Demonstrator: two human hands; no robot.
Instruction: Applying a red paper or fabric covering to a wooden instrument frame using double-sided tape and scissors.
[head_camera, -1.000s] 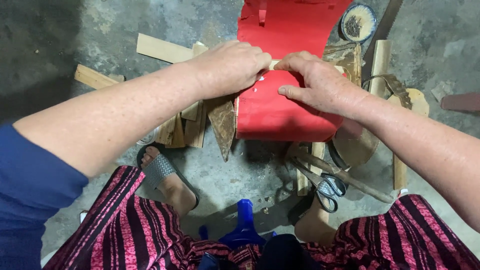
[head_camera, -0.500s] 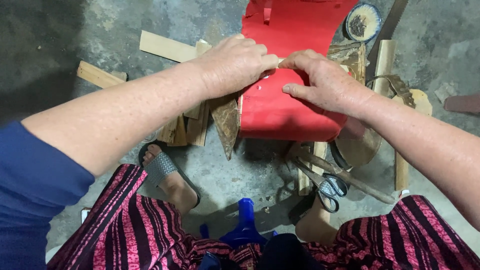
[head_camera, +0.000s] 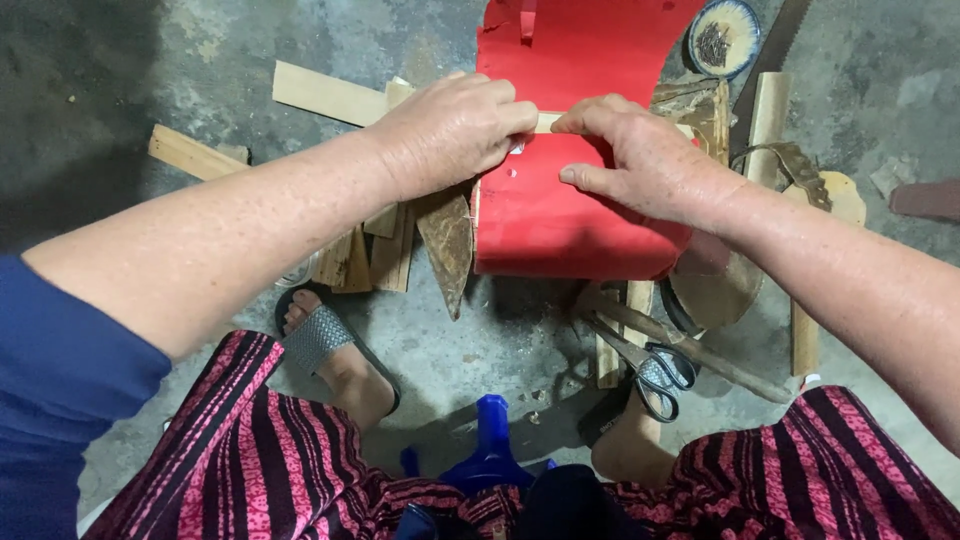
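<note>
Concrete floor (head_camera: 200, 60), wood scraps, scissors (head_camera: 655, 372) near right. We pinch thin strip (head_camera: 546, 122) on red sheet (head_camera: 570, 215) w/ left hand (head_camera: 450, 130) & right hand (head_camera: 640, 160), both closed on it.

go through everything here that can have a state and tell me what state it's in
left hand: closed, fingers pinching the wooden strip
right hand: pressing the red sheet, pinching the strip
red sheet: curved over
scissors: closed, lying on floor
dish: holds small dark bits

No packages, labels, signs, screens
</note>
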